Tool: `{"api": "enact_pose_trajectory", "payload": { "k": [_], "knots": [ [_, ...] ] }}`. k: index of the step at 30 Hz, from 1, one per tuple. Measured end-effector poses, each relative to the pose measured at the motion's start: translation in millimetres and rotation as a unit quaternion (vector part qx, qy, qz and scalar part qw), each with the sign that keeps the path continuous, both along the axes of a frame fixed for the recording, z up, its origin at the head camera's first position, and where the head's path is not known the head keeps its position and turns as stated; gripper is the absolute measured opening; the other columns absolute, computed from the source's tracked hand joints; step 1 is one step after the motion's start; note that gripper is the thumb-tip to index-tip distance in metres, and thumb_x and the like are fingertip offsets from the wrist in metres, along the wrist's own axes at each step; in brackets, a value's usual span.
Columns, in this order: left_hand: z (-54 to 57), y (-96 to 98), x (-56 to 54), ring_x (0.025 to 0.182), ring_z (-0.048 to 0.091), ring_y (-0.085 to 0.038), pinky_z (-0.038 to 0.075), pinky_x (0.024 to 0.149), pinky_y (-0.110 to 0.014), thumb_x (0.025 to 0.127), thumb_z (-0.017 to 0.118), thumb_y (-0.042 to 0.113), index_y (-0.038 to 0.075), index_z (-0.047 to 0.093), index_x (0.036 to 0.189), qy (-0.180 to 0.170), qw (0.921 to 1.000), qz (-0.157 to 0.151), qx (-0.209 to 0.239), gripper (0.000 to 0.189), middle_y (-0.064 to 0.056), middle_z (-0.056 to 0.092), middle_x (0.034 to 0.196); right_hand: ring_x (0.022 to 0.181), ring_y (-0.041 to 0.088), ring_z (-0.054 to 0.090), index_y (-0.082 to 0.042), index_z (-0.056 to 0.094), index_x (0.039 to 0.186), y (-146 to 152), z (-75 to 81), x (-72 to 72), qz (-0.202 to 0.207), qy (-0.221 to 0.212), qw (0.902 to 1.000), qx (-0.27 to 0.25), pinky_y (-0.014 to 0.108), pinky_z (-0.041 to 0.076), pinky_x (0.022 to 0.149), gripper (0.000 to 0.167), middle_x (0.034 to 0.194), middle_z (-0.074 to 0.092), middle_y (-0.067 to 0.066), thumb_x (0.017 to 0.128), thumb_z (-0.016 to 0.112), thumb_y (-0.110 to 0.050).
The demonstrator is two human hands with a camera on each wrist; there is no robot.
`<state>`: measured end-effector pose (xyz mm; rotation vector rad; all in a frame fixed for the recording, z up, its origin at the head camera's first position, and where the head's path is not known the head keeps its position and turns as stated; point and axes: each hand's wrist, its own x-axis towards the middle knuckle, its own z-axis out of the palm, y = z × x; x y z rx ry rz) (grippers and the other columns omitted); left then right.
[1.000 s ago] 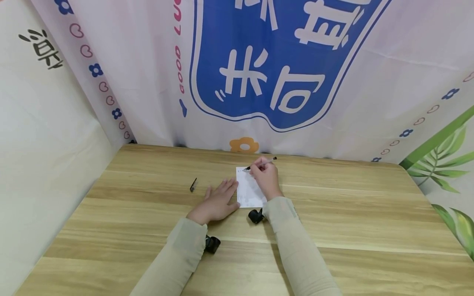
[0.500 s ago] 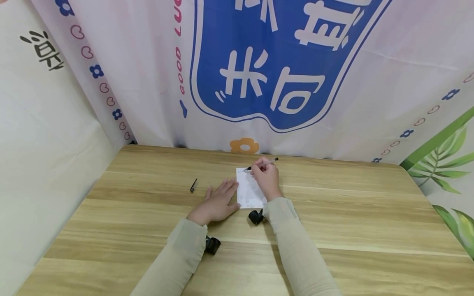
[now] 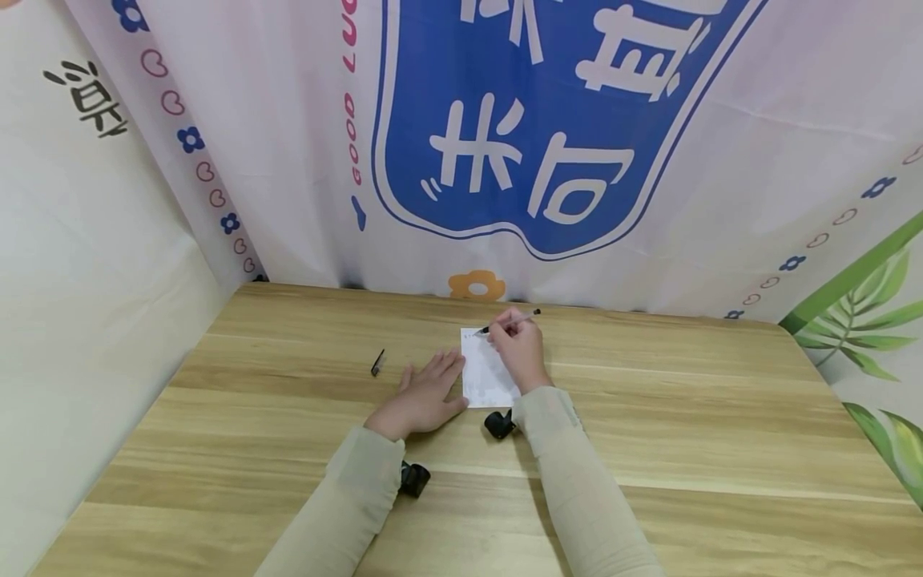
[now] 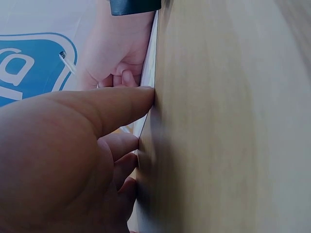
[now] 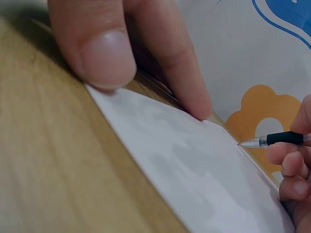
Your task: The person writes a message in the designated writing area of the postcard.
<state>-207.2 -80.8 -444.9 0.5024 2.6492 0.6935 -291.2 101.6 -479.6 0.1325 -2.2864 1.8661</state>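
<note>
A small white sheet of paper (image 3: 485, 373) lies on the wooden table, with a few tiny dark marks near its top left corner. My right hand (image 3: 521, 349) pinches a pen (image 3: 522, 317) with a clear barrel and black grip. In the right wrist view the pen's tip (image 5: 245, 143) meets the paper near its far edge. My left hand (image 3: 421, 393) lies with straight fingers on the table, thumb and fingertips at the paper's left edge. Left of it rests a black and clear pen cap (image 3: 378, 363).
Each wrist carries a black camera, the left one (image 3: 414, 479) and the right one (image 3: 498, 424) close above the wooden table (image 3: 692, 433). Behind the table's far edge hangs a printed curtain (image 3: 303, 160) with a blue emblem.
The pen tip shifts very slightly along the top of the paper. My left hand, the paper and the pen cap stay in place.
</note>
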Motion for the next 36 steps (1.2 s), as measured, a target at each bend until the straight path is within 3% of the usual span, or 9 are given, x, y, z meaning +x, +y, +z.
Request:
{"api": "enact_pose_trajectory", "payload": {
  "k": [25, 32, 36],
  "knots": [
    [-0.5, 0.2, 0.8, 0.156, 0.001, -0.028, -0.004, 0.119, -0.065, 0.106, 0.052, 0.036, 0.009, 0.019, 0.163, -0.004, 1.0, 0.001, 0.004, 0.071, -0.008, 0.009, 0.17, 0.066, 0.016, 0.058, -0.005, 0.064, 0.086, 0.8, 0.0, 1.5, -0.006, -0.008, 0.9999, 0.003, 0.022, 0.047, 0.059, 0.008, 0.077, 0.064, 0.006, 0.094, 0.061, -0.004],
    [0.2, -0.2, -0.1, 0.156, 0.001, -0.029, -0.004, 0.119, -0.065, 0.106, 0.052, 0.036, 0.009, 0.018, 0.163, -0.004, 1.0, 0.002, 0.002, 0.071, -0.008, 0.009, 0.17, 0.069, 0.019, 0.057, 0.002, 0.062, 0.092, -1.4, 3.4, 0.3, -0.002, -0.029, 0.9996, 0.007, 0.021, 0.045, 0.059, 0.006, 0.085, 0.066, 0.022, 0.096, 0.058, -0.001],
    [0.7, 0.0, -0.5, 0.156, 0.001, -0.028, -0.005, 0.119, -0.065, 0.106, 0.052, 0.037, 0.01, 0.018, 0.163, -0.005, 1.0, 0.002, 0.001, 0.071, -0.008, 0.009, 0.17, 0.068, 0.017, 0.057, 0.0, 0.063, 0.092, -0.3, 1.2, -0.6, -0.002, -0.023, 0.9997, 0.001, 0.021, 0.046, 0.059, 0.006, 0.083, 0.066, 0.015, 0.096, 0.06, -0.003]
  ]
}}
